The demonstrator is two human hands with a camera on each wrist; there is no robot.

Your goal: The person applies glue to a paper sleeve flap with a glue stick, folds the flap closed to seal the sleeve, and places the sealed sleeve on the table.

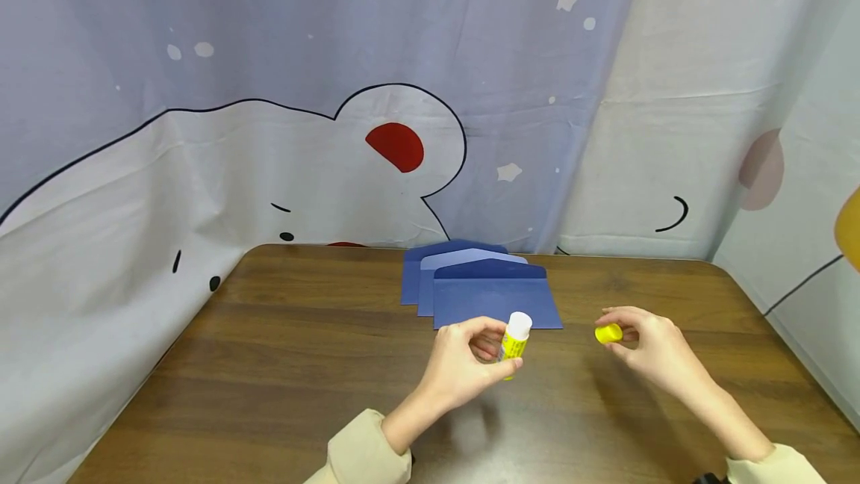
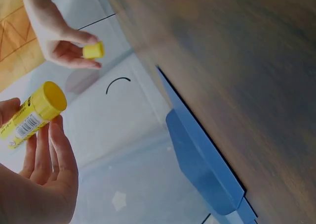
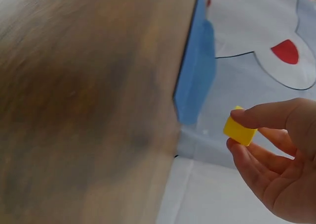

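Observation:
My left hand (image 1: 460, 364) holds a yellow glue stick (image 1: 513, 346) between thumb and fingers, its white end pointing up in the head view. In the left wrist view the glue stick (image 2: 32, 116) shows a barcode label and a hollow-looking yellow end. Off to the right, my right hand (image 1: 655, 346) pinches a small yellow cap (image 1: 608, 333) between thumb and fingertips, apart from the stick. The right wrist view also has the cap (image 3: 240, 130) in the finger grip. Both hands are raised over the wooden table (image 1: 282, 364).
Three overlapping envelopes with raised flaps lie at the table's back edge, the front one dark blue (image 1: 497, 305) and the middle one lighter (image 1: 426, 290). A printed curtain (image 1: 302, 155) hangs right behind the table.

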